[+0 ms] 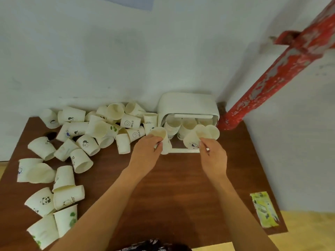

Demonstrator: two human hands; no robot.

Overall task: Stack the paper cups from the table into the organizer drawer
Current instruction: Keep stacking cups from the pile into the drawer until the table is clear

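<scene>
A white organizer (pixel 186 104) stands at the back of the brown table (pixel 177 178), its drawer (pixel 183 150) pulled out toward me with stacks of paper cups inside. My left hand (pixel 146 153) grips a paper cup (pixel 160 134) at the drawer's left front corner. My right hand (pixel 213 154) holds a cup (pixel 192 140) with a blue print at the drawer's right front, among other cups there. Several loose paper cups (pixel 81 142) with printed pictures lie tipped over across the table's left half.
A green and white packet (pixel 264 209) lies near the table's right edge. A red painted pipe (pixel 272 80) runs diagonally up from the back right corner. A white wall stands right behind the organizer and the cups.
</scene>
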